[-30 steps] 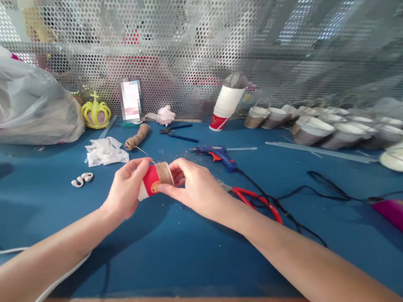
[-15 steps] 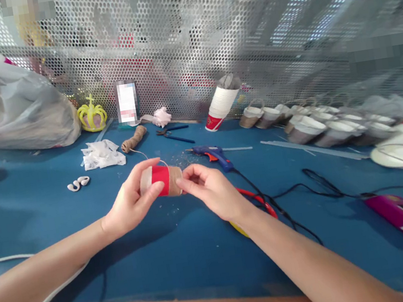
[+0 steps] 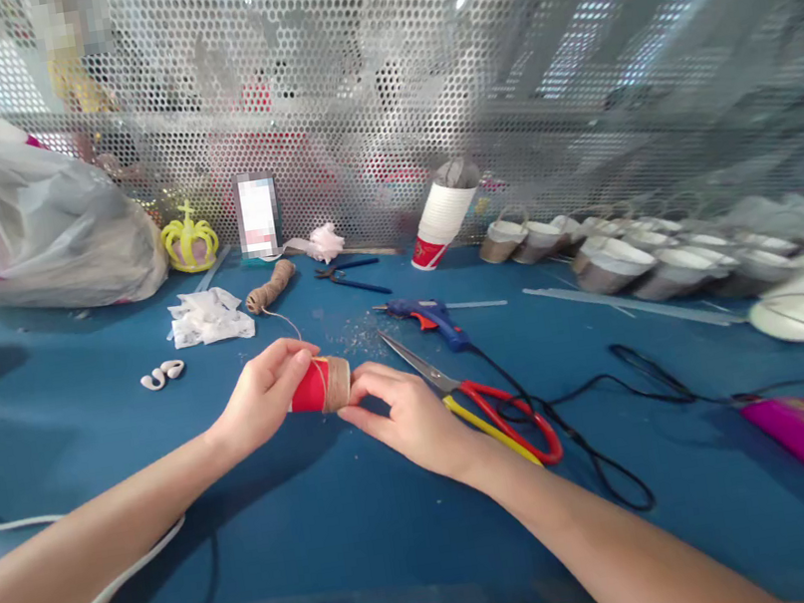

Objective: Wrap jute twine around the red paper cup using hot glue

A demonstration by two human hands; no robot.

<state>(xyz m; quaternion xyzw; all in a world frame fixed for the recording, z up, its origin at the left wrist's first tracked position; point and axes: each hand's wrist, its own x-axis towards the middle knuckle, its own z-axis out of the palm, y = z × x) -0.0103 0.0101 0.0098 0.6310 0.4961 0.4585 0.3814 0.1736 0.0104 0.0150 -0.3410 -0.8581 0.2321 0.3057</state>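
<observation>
A red paper cup (image 3: 306, 392), its rim end wound with brown twine (image 3: 337, 384), lies on its side between two bare hands at the center of the frame, above a blue surface (image 3: 273, 552). The left hand (image 3: 259, 395) has its grip closed around the cup's base end; the right hand (image 3: 405, 414) has its grip closed at the rim, fingers and thumb against the wrapped edge. A strand runs from the cup up to a twine bundle (image 3: 271, 287), left of center. Just right of the right hand lie scissors (image 3: 445, 382) with red and yellow handles, below a blue glue gun (image 3: 433, 319). Pliers (image 3: 363, 284) rest at upper center, near a leaning stack of cups (image 3: 444, 216). Twine-covered cups (image 3: 615, 262) crowd the right of the frame; a plastic bag (image 3: 57, 217) fills the upper left.
</observation>
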